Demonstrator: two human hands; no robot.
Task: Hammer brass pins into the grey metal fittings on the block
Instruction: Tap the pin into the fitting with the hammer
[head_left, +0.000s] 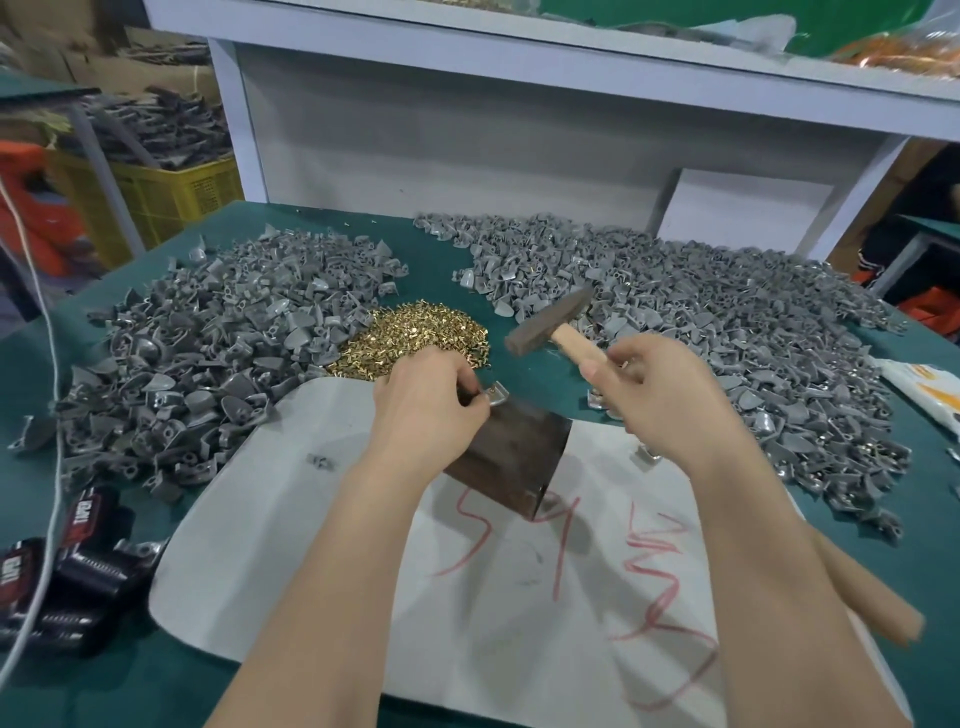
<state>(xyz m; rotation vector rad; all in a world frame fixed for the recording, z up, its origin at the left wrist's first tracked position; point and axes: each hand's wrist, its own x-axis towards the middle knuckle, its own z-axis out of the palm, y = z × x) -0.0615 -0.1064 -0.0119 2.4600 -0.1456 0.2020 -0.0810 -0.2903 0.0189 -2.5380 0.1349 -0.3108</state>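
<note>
Two heaps of grey fittings (208, 353) fill the upper half of the frame, with brass pins (410, 338) piled between them. At centre I see the dark block (511, 457) on a white sheet (311, 509). My left hand (431, 410) curls over the block's upper-left corner, fingertips pinching one fitting (496, 392) there. My right hand (660, 395) grips the hammer (548, 322) by its handle, head raised up-right of that fitting. I judge the blow must fall down-left, just beside those fingertips. Whether a pin is seated, I cannot tell.

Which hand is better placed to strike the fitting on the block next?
Right. The right hand grips the wooden-handled steel hammer, raised near the dark rectangular block, while the left hand pinches the small grey metal fitting on it.
</note>
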